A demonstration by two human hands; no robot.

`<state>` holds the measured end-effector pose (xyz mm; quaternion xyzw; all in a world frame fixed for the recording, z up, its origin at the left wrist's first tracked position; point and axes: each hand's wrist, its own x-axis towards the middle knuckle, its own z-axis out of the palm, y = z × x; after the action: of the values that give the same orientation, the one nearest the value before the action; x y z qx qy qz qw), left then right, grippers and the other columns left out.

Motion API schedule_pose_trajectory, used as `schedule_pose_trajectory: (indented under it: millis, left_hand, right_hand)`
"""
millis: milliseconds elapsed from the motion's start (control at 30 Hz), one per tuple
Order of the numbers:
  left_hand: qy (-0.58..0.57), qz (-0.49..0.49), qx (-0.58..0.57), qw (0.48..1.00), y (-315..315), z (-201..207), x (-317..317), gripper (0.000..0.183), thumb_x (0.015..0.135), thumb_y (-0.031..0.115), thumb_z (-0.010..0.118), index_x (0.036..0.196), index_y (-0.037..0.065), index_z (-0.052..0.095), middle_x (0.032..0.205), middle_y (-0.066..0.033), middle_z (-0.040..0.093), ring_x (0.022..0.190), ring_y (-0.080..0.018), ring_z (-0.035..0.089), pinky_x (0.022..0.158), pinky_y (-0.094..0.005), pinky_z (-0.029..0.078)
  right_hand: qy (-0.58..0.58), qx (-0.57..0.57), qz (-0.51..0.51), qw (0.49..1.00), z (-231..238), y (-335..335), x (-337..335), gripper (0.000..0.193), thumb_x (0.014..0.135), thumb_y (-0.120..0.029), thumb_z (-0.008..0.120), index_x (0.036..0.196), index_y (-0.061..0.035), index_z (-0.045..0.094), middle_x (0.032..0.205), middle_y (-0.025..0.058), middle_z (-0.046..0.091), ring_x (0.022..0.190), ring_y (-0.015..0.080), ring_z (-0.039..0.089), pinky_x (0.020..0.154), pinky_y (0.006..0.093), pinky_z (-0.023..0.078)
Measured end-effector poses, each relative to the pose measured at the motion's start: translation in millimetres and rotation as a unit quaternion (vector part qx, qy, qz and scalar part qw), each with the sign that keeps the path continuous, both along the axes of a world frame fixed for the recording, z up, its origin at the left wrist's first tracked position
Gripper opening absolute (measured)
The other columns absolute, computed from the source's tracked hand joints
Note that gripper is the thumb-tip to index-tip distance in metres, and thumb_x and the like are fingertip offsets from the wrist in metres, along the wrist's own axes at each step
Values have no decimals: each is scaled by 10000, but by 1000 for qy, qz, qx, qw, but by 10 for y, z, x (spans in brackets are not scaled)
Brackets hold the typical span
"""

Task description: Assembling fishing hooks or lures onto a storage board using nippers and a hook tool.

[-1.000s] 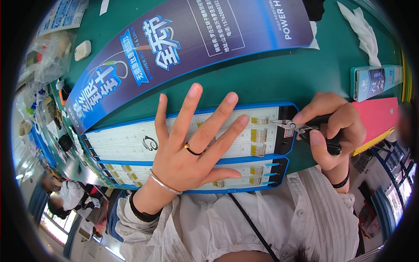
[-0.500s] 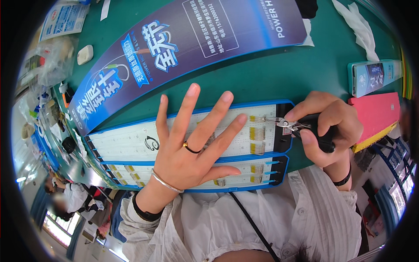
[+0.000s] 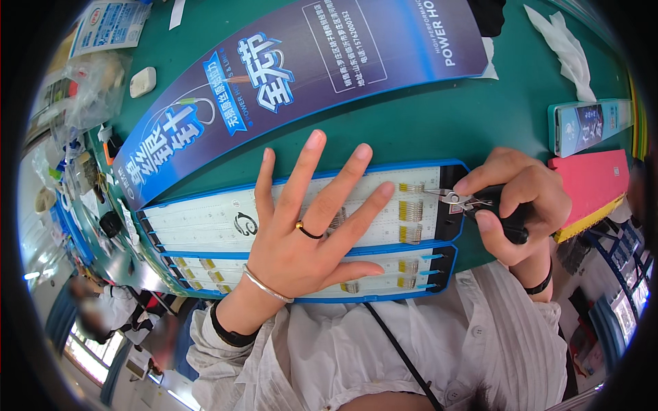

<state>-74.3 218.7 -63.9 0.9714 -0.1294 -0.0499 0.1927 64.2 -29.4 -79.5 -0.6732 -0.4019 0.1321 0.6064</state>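
A long, blue-edged case with white ruled boards (image 3: 199, 222) lies open before me, its two panels side by side. Across the upper panel my left hand (image 3: 305, 229) is spread flat, fingers apart, hiding part of the board. Small pliers with black handles (image 3: 505, 214) are gripped in my right hand (image 3: 528, 195) at the case's right end. Their metal jaws point left, to the end of the topmost bundle of thin wire-like pieces with yellow ends (image 3: 411, 187). Whether the jaws pinch one is too small to tell. Similar bundles (image 3: 410, 211) sit below it.
Beyond the case lies a large blue printed sheet (image 3: 301, 65) on the green table (image 3: 517, 92). To the right are a flat teal box (image 3: 589, 127) and a red folder (image 3: 593, 179). Plastic bags (image 3: 96, 89) and clutter crowd the left. Another person (image 3: 113, 308) sits at lower left.
The case, blue sheet and my left hand appear slightly further right in the picture. My right hand keeps its grip on the pliers, their jaws still beside the topmost bundle.
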Motion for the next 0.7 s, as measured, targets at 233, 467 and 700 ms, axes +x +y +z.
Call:
schedule_pose_trajectory:
  millis: [233, 467, 700]
  left_hand:
    - [-1, -33, 6, 999, 261, 170, -121, 672, 925, 630, 530, 1348, 118, 634, 1471, -159, 524, 1431, -444, 372, 1179, -659, 132]
    - [74, 168, 50, 982, 419, 258, -611, 771, 834, 450, 696, 1479, 82, 492, 1573, -98, 425, 1489, -427, 277, 1166, -682, 130]
    - [45, 189, 38, 980, 319, 235, -810, 858, 815, 509, 675, 1531, 115, 413, 1632, -77, 318, 1520, -386, 210, 1156, -693, 158]
  right_hand:
    - [48, 21, -11, 999, -14, -15, -8, 262, 693, 40, 707, 782, -72, 487, 887, 241, 714, 635, 177, 587, 591, 273, 476]
    - [63, 8, -55, 996, 36, -14, -70, 253, 759, -37, 672, 873, -72, 449, 908, 233, 712, 704, 164, 530, 668, 290, 428]
    - [74, 21, -66, 995, -32, -100, -156, 231, 861, -87, 640, 922, -40, 422, 953, 238, 647, 752, 174, 567, 647, 274, 511]
